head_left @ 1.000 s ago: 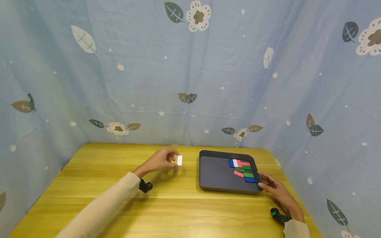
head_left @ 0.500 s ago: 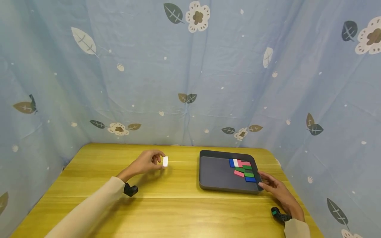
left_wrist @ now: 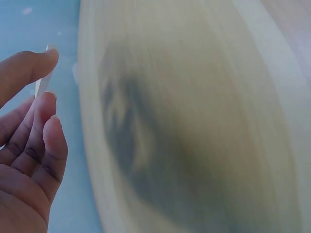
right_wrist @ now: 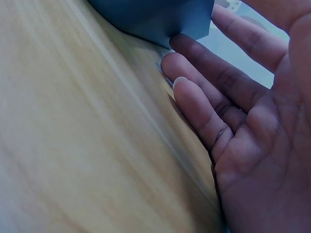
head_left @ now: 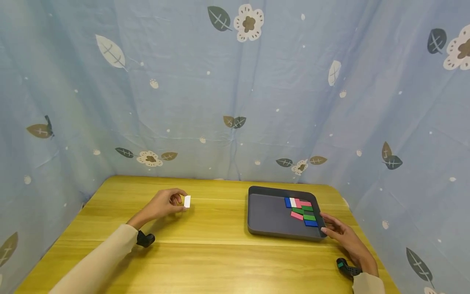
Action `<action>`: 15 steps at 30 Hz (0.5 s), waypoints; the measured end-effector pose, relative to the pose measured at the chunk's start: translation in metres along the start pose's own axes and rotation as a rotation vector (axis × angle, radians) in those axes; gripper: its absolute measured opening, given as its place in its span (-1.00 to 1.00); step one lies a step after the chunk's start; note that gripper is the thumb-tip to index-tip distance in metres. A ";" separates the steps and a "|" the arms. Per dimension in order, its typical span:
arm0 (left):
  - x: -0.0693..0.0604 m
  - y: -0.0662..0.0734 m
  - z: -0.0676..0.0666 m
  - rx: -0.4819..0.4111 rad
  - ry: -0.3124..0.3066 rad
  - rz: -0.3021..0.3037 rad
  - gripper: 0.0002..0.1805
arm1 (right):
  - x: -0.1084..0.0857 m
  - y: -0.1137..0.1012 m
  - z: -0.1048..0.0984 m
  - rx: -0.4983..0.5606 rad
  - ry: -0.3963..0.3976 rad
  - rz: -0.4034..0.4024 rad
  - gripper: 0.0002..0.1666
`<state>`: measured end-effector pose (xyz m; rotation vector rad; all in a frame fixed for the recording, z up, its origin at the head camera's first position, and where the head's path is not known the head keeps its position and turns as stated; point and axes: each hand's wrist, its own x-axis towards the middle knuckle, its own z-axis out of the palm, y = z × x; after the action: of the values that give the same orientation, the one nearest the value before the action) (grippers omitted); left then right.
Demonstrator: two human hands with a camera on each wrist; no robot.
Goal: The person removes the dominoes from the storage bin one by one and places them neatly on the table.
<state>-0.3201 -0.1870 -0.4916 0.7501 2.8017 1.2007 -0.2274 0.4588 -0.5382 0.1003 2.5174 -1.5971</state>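
Observation:
A small white tile (head_left: 187, 201) is pinched between thumb and fingers of the left hand (head_left: 163, 203), held over the left-centre of the table. From the left wrist view, the tile (left_wrist: 43, 82) shows edge-on between the thumb and a fingertip of the hand (left_wrist: 31, 145). The right hand (head_left: 345, 237) touches the right side of a dark grey tray (head_left: 269, 214) near its front corner, fingers loosely extended. In the right wrist view its fingertips lie by the tray's outer wall (right_wrist: 150, 19), and the hand (right_wrist: 243, 107) hovers low beside the tabletop.
Several flat tiles lie in the right part of the tray: blue (head_left: 311, 223), pink (head_left: 297, 215), green (head_left: 309, 217) and white (head_left: 292, 202). The wooden table (head_left: 220, 265) meets a patterned blue curtain (head_left: 191, 102) behind and at both sides.
The left hand has moved left across the table, away from the tray, with the white tile still pinched. The right hand and the tray have stayed in place.

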 end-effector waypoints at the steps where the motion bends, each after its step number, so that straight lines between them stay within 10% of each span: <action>1: -0.002 -0.002 -0.001 -0.004 -0.001 -0.005 -0.52 | 0.000 0.000 0.000 -0.001 0.000 0.003 -0.15; 15: -0.017 -0.032 -0.018 -0.005 -0.019 -0.074 -0.51 | -0.001 0.002 -0.001 0.011 -0.009 -0.021 -0.20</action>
<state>-0.3219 -0.2254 -0.5037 0.6471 2.7836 1.1818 -0.2261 0.4603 -0.5393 0.0685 2.5117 -1.6158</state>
